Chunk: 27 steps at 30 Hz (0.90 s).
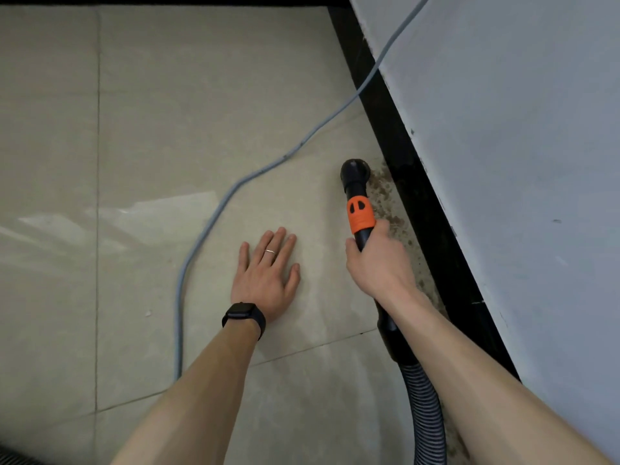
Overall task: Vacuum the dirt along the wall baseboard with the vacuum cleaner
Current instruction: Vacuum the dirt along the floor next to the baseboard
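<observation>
Two hands show in the head view, both low over a pale tiled floor (151, 112). The left hand (268, 273), just below the middle of the frame, lies flat on a tile with fingers straight and spread, grasping nothing; it has a thin ring (270, 252) on one finger and a dark watch (243, 315) on the wrist. The right hand (379, 263), right of centre, is clenched round a black tube (391, 333), the thumb curled over it just under an orange collar (360, 214). Above the collar the tube ends in a round black nozzle (355, 172), set down on the floor near the baseboard (426, 209) but not touching it. From under the right wrist the tube runs down into a ribbed grey hose (426, 407), which leaves by the bottom edge.

The baseboard is a black band running diagonally from the top centre to the lower right, with a pale grey wall (520, 162) filling the right side above it. Brown dirt (385, 193) lies speckled on the floor along the baseboard, from just right of the nozzle down past the right hand (the forearm hides whatever lies lower).

A grey cable (208, 223) comes off the wall at the top, crosses the baseboard and curves down the floor left of the left hand.
</observation>
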Available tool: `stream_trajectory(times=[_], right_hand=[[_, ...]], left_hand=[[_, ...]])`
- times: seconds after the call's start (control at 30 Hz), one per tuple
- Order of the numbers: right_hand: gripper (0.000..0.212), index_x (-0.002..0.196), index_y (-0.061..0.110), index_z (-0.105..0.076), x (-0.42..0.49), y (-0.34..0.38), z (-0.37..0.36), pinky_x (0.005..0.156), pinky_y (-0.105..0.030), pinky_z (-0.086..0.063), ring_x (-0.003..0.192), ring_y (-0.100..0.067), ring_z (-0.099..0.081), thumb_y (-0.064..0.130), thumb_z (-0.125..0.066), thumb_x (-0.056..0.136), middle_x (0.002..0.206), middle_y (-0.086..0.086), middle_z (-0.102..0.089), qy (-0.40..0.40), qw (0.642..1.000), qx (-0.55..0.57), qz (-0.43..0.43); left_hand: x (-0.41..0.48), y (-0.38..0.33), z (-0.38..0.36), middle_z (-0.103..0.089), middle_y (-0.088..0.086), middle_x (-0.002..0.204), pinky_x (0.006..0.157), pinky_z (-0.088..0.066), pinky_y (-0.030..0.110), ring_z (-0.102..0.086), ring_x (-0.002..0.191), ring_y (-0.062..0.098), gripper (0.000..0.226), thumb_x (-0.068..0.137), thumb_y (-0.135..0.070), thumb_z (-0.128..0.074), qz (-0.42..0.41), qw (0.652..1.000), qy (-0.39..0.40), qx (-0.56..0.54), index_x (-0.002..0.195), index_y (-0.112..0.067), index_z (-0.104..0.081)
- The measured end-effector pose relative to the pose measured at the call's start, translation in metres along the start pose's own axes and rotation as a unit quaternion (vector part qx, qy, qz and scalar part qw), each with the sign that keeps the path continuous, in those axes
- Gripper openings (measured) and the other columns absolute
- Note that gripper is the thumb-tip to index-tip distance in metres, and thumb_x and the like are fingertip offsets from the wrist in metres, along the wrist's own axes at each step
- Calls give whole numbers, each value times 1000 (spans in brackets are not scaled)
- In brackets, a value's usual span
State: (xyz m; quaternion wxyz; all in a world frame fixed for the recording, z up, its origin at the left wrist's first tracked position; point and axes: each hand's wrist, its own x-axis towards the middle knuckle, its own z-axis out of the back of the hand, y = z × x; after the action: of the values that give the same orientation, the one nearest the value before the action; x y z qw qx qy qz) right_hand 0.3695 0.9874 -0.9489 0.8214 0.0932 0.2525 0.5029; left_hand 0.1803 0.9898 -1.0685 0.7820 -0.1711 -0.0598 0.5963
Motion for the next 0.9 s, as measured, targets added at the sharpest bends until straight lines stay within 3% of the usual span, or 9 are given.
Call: stream_trajectory(times=[0.17,0.33,0.5,0.63,0.7,0.77,0.83,0.9], right_hand=[[44,137,10,-35,9,8,0,74,-43,-54,87,-35,-62,34,-52,104,106,-15,-61,2,1000,-9,-13],[41,132,5,-36,26,4,3,70,-36,-41,81,-32,-52,31,-52,104,101,-15,-56,-23,999,-27,-29],[43,131,4,-35,42,-5,11,69,-40,-47,82,-34,-55,34,-51,105,97,-14,-51,-30,998,-50,-40],[42,129,7,-35,49,-4,9,68,-37,-45,78,-31,-56,37,-52,104,97,-11,-54,-25,999,-13,-39],[41,126,9,-38,53,-2,9,65,-36,-47,71,-30,-60,39,-56,102,93,-9,-58,-15,997,52,-55],[36,117,11,-43,55,-2,10,60,-39,-53,55,-26,-60,37,-60,101,87,-10,-61,7,978,192,-82],[31,114,7,-49,57,-1,11,59,-38,-52,50,-21,-53,32,-64,101,85,-12,-57,37,938,328,-105],[24,112,6,-54,57,0,15,56,-35,-49,52,-18,-51,26,-64,102,81,-9,-55,65,895,425,-118]], left_hand=[[0,2,-2,-10,-11,165,123,1,46,-2,153,13,62,99,-53,-17,-1,1000,-1,0,158,-34,-14],[1,4,-4,-11,-12,165,123,3,44,-3,152,11,63,98,-54,-18,1,1000,-6,4,158,-35,-16],[1,3,-4,-15,-12,165,123,0,46,-6,152,12,63,97,-55,-20,3,1000,-11,4,157,-34,-20],[6,-12,7,-27,-8,161,122,-2,46,-12,150,15,61,92,-48,-44,50,997,-7,-58,150,-30,-37],[12,-29,18,-40,-4,152,120,-12,41,-24,145,17,57,85,-49,-49,82,989,-2,-120,138,-29,-50],[17,-48,31,-57,-3,133,110,-33,34,-46,128,16,54,77,-50,-50,101,955,39,-277,126,-28,-59],[19,-71,45,-63,-5,122,98,-46,30,-57,114,13,57,72,-46,-59,105,859,157,-476,126,-27,-59],[22,-94,51,-65,-3,117,93,-50,29,-62,107,12,64,66,-35,-67,96,786,257,-554,127,-22,-54]])
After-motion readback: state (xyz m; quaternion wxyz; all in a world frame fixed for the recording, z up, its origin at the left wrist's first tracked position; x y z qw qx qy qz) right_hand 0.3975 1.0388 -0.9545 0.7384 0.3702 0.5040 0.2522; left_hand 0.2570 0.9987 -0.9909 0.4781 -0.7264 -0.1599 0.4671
